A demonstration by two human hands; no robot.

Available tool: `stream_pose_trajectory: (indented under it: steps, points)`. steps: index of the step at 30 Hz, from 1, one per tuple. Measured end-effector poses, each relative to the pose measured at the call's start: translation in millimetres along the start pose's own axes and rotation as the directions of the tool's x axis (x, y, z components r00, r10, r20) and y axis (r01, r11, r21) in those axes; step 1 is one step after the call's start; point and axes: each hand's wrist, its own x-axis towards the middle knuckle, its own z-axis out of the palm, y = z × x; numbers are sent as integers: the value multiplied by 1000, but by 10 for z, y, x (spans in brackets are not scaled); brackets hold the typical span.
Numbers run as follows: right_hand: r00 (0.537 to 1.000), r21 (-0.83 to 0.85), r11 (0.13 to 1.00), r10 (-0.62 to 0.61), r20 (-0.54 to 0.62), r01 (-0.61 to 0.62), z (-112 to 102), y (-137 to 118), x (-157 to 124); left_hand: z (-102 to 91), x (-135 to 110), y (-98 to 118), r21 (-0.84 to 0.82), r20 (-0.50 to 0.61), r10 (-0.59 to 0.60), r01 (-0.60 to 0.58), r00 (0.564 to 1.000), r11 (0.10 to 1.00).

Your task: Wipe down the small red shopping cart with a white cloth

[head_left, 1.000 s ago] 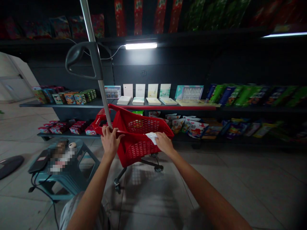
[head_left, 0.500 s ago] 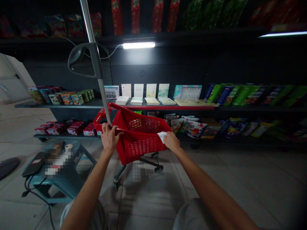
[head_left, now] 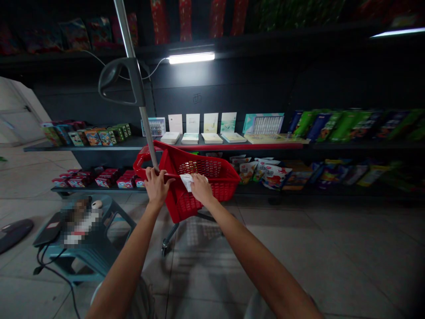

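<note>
A small red shopping cart (head_left: 173, 208) with perforated sides stands before me, its red push handle towards the left. My left hand (head_left: 156, 189) grips the near top rim by the handle end, close to the foot of a metal pole (head_left: 149, 133). The pole rises from the cart and carries a grey loop-shaped grip (head_left: 137, 84). In my right hand (head_left: 202, 190) is a white wipe (head_left: 187, 180), pressed onto the near rim about midway along the basket. That hand's fingertips are partly hidden behind the wipe and rim.
Behind the cart runs a dark shelf (head_left: 212, 148) with books, boxes and snack bags. Bagged snacks (head_left: 275, 175) sit on the lower level. At left stands a blue-grey stool (head_left: 99, 248) bearing a dark device with hanging cables (head_left: 69, 283). A lamp (head_left: 191, 57) glows above.
My right hand has slid the wipe leftward along the near rim, from the far right corner towards my left hand. The left hand keeps its place on the rim.
</note>
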Motion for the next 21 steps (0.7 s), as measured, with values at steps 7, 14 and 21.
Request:
stream_pose_trajectory:
  steps: [7, 14, 21]
  points:
    - [991, 1, 994, 109, 78, -109, -83, 568, 41, 48, 99, 107, 3, 29, -12, 12, 1000, 1000]
    - [981, -33, 984, 177, 81, -174, -123, 1105, 14, 93, 137, 107, -4, 24, 8, -8, 1000, 1000]
    - [971, 115, 965, 237, 15, -237, -91, 1539, -96, 139, 166, 114, 23, 11, 1, -2, 1000, 1000]
